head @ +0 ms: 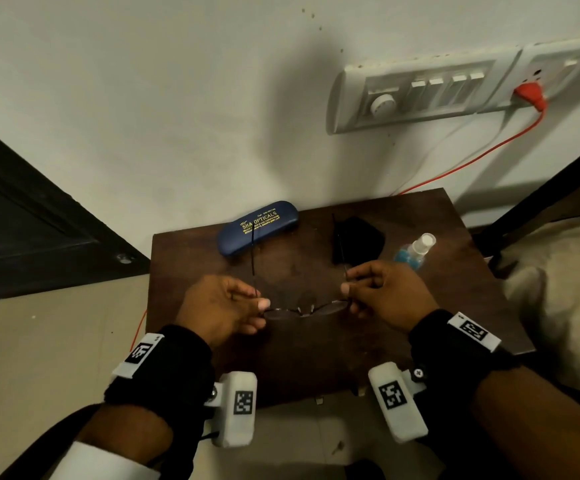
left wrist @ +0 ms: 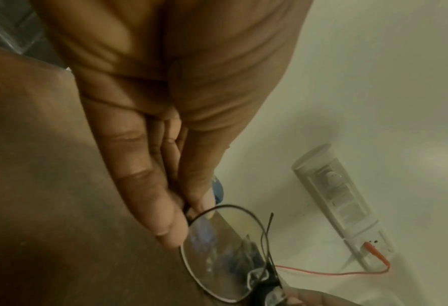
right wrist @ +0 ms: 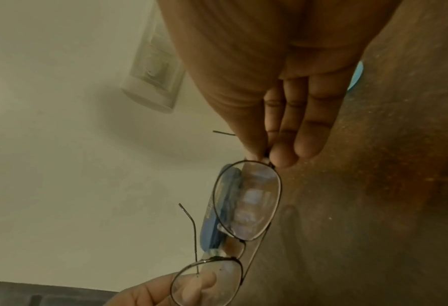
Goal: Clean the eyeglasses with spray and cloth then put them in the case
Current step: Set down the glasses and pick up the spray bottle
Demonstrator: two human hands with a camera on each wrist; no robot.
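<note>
The blue case [head: 257,227] on the table [head: 316,358] carries gold print. The large line reads "SHA OPTICALS". The smaller lines above and below it are too small to read.

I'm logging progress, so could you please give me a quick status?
Both hands, left and right, pinch the glasses above the table. Temples open. Case shut. Nothing in the way.

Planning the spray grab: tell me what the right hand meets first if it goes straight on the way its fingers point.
Probably the black cloth, just beyond the right hand pinching the thin wire-framed eyeglasses; depth is uncertain.
</note>
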